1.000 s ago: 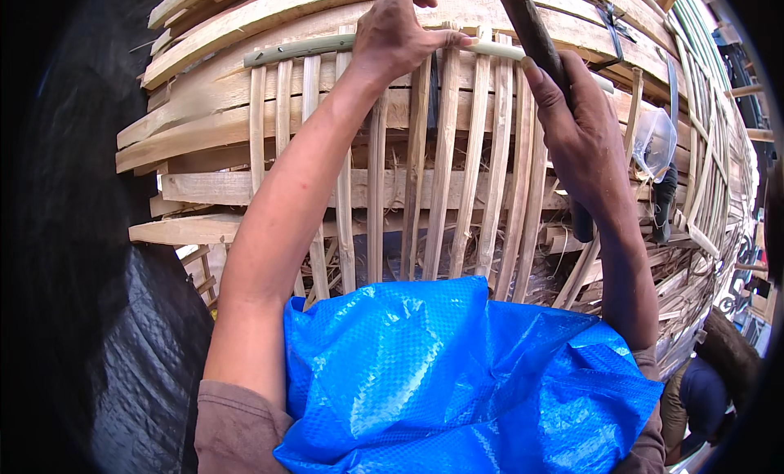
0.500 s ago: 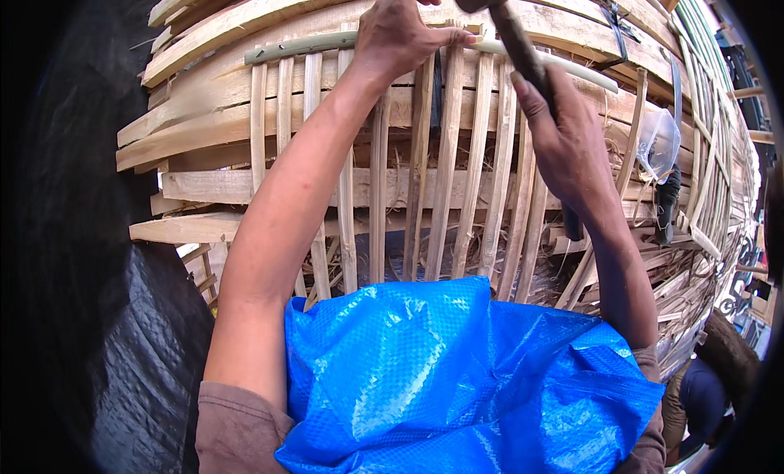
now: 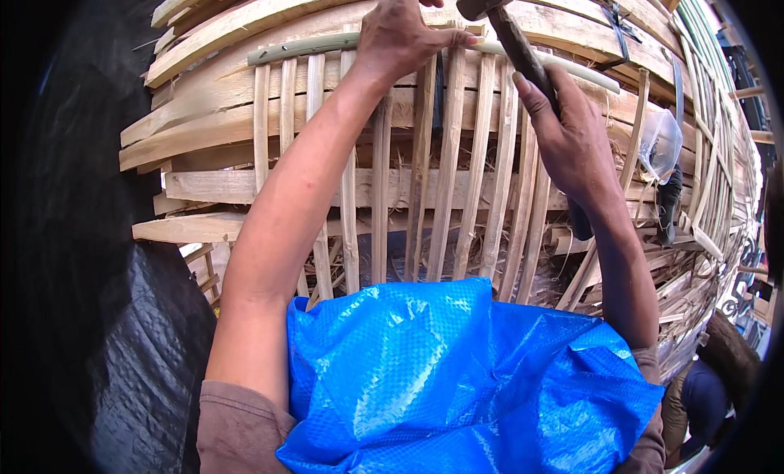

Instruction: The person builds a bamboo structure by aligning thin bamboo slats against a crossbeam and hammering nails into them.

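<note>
1. Planks (image 3: 212,186): a stack runs across behind your work, too overlapped to count.
2. Black sheet (image 3: 147,376): one, on your left.
3. Blue sheet (image 3: 457,376): one, bunched between your forearms, hiding the slats' lower ends.
4. Slats (image 3: 445,164): at least ten, roughly upright, side by side; your left forearm blocks several.
5. Rod (image 3: 318,44): one, greenish, lying across the slats near their tops.
6. Hammer (image 3: 516,41): one, its handle crossing in front of the rod. A second ago its head was mostly cut off at the top edge; now you see nearly all of it.
7. Hands: two. Your right hand (image 3: 567,119) is clamped on the handle. Your left hand (image 3: 400,37) sits over the rod, thumb along it, as before; you can't tell whether its fingers close round it.
8. Clear bag (image 3: 660,143): one, hanging right of your right hand.
</note>
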`<state>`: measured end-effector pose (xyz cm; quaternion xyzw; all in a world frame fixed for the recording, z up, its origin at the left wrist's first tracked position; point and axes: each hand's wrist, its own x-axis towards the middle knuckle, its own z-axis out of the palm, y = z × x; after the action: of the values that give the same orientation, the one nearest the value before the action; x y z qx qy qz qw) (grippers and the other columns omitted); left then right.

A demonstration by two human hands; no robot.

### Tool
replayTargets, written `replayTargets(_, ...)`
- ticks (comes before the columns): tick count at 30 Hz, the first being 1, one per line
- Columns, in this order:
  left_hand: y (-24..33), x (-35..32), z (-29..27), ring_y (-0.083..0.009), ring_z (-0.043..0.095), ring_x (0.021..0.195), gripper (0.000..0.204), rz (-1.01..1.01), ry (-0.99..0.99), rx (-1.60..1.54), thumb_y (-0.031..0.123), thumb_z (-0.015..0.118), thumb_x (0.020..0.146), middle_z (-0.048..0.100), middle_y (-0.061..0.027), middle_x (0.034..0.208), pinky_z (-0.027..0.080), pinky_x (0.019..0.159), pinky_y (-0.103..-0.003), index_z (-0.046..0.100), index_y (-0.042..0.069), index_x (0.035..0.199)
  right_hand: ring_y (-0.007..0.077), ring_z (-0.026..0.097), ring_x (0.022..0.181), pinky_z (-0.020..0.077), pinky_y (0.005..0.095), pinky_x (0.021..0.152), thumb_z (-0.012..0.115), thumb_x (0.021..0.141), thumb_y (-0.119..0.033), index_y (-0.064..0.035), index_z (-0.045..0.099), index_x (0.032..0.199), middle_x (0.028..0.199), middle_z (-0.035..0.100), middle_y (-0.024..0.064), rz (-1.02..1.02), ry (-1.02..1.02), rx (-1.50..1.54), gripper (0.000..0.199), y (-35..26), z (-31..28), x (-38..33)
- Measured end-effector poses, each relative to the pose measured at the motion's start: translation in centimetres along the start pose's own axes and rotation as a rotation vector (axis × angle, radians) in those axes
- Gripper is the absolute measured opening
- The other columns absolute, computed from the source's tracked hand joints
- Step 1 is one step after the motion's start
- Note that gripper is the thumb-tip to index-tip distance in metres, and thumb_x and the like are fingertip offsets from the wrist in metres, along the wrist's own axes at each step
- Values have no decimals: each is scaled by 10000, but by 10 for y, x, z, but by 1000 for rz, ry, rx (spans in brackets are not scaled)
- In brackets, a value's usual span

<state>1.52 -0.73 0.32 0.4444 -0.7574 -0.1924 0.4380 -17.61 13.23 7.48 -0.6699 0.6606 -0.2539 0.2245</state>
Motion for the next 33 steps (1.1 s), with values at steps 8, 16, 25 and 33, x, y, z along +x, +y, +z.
replayTargets(8,-5,-1,5,-229,593,898,693,73,38,-35,295,942,664,560,-83,974,520,787,-375,451,84,1106,214,533,611,415,407,601,536,1046,-399,-27,590,1022,673,568,119,-48,56,40,377,3,1,-6)
replayTargets(16,-8,-2,2,-227,589,901,691,51,13,18,282,933,690,557,-85,980,530,803,-376,430,78,1118,195,535,607,416,398,585,537,1044,-415,-25,592,1026,698,576,110,-84,139,85,394,-12,-19,8)
replayTargets(25,-6,-2,0,-234,601,896,675,61,14,-4,290,920,698,561,-85,978,532,790,-381,438,78,1121,196,504,588,394,396,573,524,1050,-408,-13,585,1034,665,549,103,-44,39,43,400,0,-6,3)
replayTargets(33,-13,0,3,-275,555,1025,1056,318,-18,-48,456,1002,494,495,-139,1100,508,887,-422,348,58,1221,145,461,558,366,378,528,537,1048,-415,-36,573,1023,621,519,68,-17,-11,25,382,10,1,-4)
